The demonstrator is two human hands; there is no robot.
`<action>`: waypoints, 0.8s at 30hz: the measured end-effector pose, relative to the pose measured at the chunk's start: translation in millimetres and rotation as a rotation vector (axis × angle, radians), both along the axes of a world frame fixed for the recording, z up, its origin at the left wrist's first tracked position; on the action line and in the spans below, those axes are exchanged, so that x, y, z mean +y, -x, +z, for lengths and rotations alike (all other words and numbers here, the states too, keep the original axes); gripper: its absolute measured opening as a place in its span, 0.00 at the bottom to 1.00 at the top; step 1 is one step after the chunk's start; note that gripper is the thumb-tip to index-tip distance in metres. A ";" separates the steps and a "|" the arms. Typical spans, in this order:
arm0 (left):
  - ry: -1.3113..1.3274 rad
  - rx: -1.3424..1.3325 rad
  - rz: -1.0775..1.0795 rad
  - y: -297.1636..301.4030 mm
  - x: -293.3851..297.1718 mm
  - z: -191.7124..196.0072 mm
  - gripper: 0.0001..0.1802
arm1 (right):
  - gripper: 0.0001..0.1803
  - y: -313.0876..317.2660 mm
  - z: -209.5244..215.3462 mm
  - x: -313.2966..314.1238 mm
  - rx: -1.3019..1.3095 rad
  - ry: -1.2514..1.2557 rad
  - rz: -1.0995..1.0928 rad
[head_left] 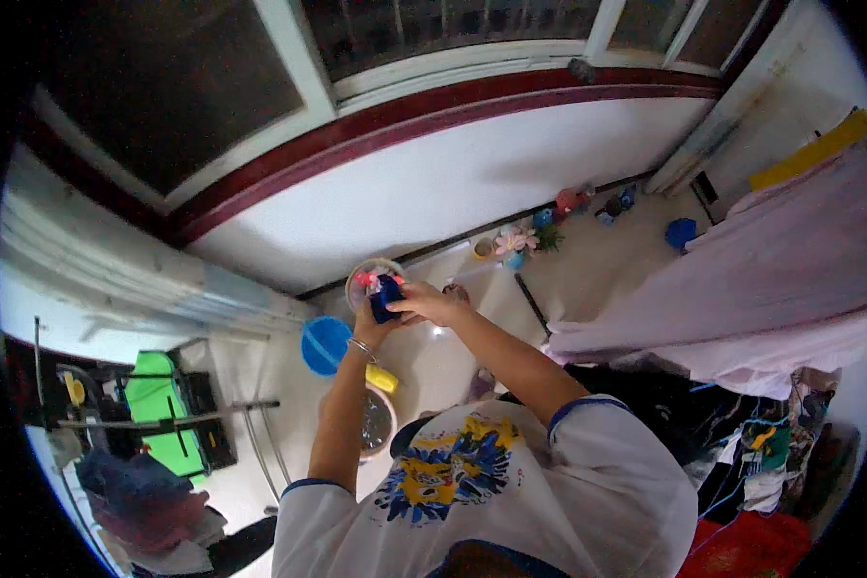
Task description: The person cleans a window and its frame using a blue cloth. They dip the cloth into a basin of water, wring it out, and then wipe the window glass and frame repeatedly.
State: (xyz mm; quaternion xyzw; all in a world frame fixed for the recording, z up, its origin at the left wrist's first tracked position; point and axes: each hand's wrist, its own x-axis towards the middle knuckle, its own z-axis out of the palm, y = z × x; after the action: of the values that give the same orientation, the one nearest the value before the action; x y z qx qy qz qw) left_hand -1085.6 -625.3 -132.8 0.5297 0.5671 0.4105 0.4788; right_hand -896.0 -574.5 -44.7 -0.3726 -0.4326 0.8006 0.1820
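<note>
Nearest, a round basin (378, 424) with a yellow object (381, 379) on its rim is seen on the floor below the raised arms. Higher up, a small dark blue object (385, 294) is gripped from below by the left hand (369, 318), while the right hand (428, 302) is curled over its top. A clear round container (366, 275) lies just behind. The blue object could slip, being held in mid-air over a hard floor. Farther off, small coloured pots (549, 226) are lined along the wall's foot; no labels can be made out.
</note>
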 end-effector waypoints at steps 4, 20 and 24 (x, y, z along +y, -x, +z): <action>0.042 -0.087 -0.027 -60.5 65.0 44.9 0.39 | 0.17 -55.4 -28.7 63.5 -0.047 0.027 -0.204; 0.354 -0.526 -0.191 -200.8 266.1 101.5 0.27 | 0.23 -177.1 69.3 161.7 0.205 0.027 -0.534; 0.201 -0.426 -0.115 -244.4 297.6 114.7 0.26 | 0.21 -204.0 52.1 210.4 0.037 -0.026 -0.604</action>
State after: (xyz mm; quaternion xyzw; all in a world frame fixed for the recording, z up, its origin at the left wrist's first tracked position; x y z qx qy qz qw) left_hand -841.3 -327.7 -18.1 0.4122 0.4604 0.4264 0.6606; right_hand -692.0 -364.1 7.4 -0.4673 -0.3090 0.7113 0.4246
